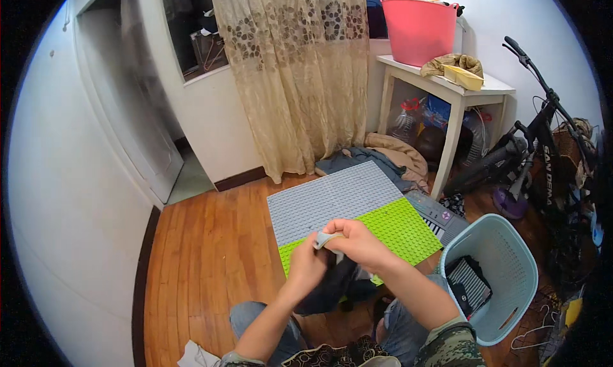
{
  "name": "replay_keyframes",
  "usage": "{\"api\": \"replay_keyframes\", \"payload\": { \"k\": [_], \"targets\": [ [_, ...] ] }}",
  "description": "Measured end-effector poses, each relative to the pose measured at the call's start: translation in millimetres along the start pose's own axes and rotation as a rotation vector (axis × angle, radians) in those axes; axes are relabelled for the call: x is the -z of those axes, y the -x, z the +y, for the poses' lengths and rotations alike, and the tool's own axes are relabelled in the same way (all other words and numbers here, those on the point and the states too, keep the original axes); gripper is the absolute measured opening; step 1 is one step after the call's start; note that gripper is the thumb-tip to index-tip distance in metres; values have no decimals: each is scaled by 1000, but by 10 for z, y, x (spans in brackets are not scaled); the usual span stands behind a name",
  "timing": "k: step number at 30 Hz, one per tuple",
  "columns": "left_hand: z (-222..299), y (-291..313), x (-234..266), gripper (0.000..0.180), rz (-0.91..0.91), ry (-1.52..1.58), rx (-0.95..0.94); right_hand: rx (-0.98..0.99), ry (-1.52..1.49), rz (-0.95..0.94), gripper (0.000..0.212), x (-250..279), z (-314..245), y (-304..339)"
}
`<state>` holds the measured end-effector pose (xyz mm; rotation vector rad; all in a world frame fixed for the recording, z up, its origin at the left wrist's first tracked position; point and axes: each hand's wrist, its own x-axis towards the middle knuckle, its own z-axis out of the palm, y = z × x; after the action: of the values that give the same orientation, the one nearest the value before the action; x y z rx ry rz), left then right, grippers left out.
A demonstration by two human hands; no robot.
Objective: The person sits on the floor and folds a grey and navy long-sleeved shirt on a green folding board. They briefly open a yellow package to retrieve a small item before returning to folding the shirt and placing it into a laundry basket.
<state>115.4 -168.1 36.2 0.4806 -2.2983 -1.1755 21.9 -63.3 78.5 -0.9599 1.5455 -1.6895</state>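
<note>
Wooden floor (204, 258) w/ a studded baseplate (357, 210), grey half and lime half, laid flat in front of the knees; a pale blue laundry basket (495, 274) is seen at right, a white side table (447, 89) w/ a pink tub (418, 28) behind. A small grey piece (327, 239) is held above the plate's near edge, between both hands. Left hand (306, 265) fingers are curled, thumb pressed on the piece; right hand (357, 242) fingers are pinched on its top. Judged light, rigid plastic, a bit slick; best gripped by its side edges. Dark cloth (332, 284) is draped below the hands.
</note>
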Motion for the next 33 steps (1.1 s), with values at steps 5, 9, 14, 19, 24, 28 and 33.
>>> {"api": "replay_keyframes", "payload": {
  "k": [5,9,14,19,24,28,33],
  "targets": [
    [-477,-204,291,20,-146,460,160,86,750,257,19,390,55,135],
    [-153,-130,482,19,-283,755,250,176,641,262,20,464,206,126],
    [-141,-229,745,32,-447,891,390,26,-119,-64,17,475,192,92],
    [-154,-158,771,38,-484,1046,395,-188,-701,-250,18,403,36,92],
    [-76,-258,694,37,-329,1073,387,-33,-88,-352,34,359,-24,34],
    [-61,-244,538,20,16,430,40,-87,226,-74,27,251,-28,-14],
    [218,164,88,15,-101,775,57,182,402,203,27,49,3,-71]
  ]
}}
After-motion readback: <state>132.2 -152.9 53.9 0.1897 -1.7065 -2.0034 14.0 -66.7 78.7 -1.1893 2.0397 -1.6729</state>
